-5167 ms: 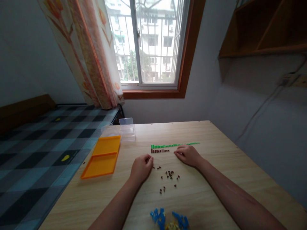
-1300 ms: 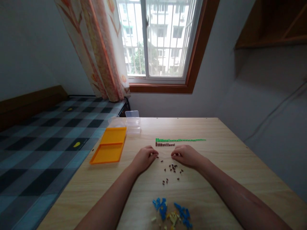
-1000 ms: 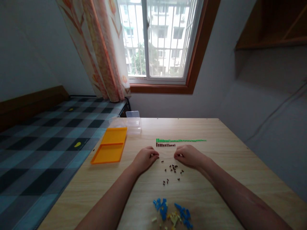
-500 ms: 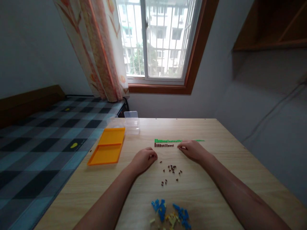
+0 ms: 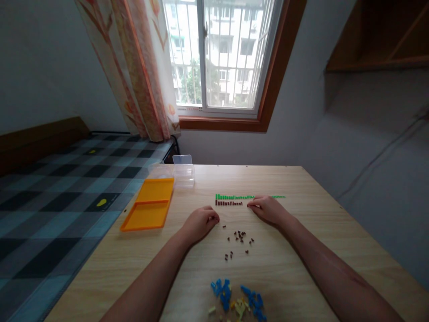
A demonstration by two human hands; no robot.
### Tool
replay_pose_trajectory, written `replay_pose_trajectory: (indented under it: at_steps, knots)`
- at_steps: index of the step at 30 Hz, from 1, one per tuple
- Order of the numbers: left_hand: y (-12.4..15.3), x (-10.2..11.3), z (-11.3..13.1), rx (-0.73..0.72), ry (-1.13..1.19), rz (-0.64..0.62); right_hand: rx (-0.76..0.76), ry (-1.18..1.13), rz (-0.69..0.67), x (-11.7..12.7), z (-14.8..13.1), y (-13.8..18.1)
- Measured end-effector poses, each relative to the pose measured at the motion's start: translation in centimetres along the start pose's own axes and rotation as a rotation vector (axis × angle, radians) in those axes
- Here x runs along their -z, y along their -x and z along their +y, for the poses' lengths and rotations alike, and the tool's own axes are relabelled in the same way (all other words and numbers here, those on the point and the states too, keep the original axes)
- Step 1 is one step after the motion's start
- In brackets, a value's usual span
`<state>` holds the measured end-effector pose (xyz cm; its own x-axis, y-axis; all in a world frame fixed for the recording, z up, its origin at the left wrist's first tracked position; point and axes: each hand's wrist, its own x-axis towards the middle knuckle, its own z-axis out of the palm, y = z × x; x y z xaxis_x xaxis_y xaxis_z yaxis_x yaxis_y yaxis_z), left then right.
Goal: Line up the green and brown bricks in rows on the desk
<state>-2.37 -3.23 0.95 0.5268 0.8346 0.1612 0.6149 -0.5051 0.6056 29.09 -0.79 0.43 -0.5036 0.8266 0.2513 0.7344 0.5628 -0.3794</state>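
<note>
My right hand (image 5: 268, 208) has its fingertips pinched on a small brown brick (image 5: 248, 205), just off the right end of a row of brown bricks (image 5: 229, 203). Behind that runs a longer row of green bricks (image 5: 234, 197), partly covered by this hand. My left hand (image 5: 203, 222) rests on the table with fingers curled and closed; whatever is in them, if anything, is hidden. Loose brown bricks (image 5: 240, 236) lie scattered between and in front of both hands.
Blue bricks (image 5: 225, 295) and pale yellow bricks (image 5: 240, 307) lie at the near side of the wooden table (image 5: 194, 286). An orange two-part tray (image 5: 144, 216) sits on the left, with clear plastic boxes (image 5: 183, 175) behind it. A checked bed (image 5: 67, 179) stands beside the table.
My right hand has shifted very slightly, and the brown brick at its fingertips shows a little more clearly. The left hand holds the same pose. The camera view has moved a touch.
</note>
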Motion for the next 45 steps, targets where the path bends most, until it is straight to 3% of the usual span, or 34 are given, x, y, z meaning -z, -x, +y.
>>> replay_pose_trajectory:
  at_steps: [14,30,45]
  knots:
    - [-0.1,0.1,0.3,0.002,-0.013,-0.002,-0.036,0.054,0.113,-2.0,-0.6,-0.6]
    - [0.0,0.1,0.3,0.006,-0.019,-0.006,-0.088,0.046,0.198,-2.2,-1.4,-0.4]
    - [0.0,0.1,0.4,0.002,-0.013,-0.008,-0.060,0.029,0.148,-2.4,-1.1,-0.6]
